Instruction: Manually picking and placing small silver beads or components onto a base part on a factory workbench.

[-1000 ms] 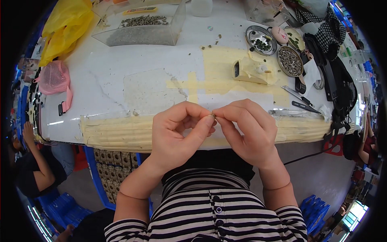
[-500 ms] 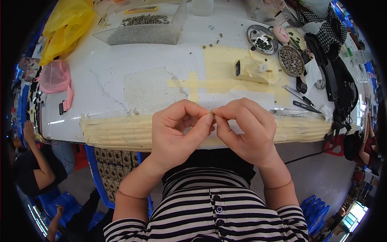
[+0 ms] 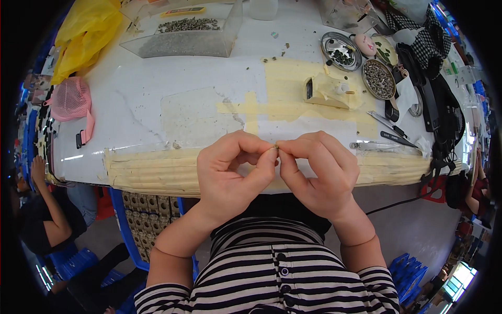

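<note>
Over the table's taped front edge, my left hand (image 3: 230, 170) and my right hand (image 3: 321, 170) meet fingertip to fingertip. Between their pinched thumbs and forefingers sits a tiny metal-coloured part (image 3: 275, 147), mostly covered by the fingers; its exact kind is too small to tell. Both hands are closed in a pinch on it. Beyond my right hand, a tape-wrapped block (image 3: 327, 93) with a small peg on top rests on the table. Tweezers (image 3: 397, 138) lie to the right of that hand, close to a clear-handled slim tool (image 3: 374, 146).
A round dish of small metal parts (image 3: 378, 78) and a dish with dark pieces (image 3: 341, 51) stand at right. A clear bin (image 3: 183, 44) holds more small parts at far left. A pink mesh pouch (image 3: 71, 99) and yellow bag (image 3: 89, 31) lie left. A blue crate (image 3: 123, 225) stands below.
My fingers have shifted slightly around the tiny part, still pinching it. A dark piece now shows on top of the tape-wrapped block's area. At left, another person's lower arm has moved down.
</note>
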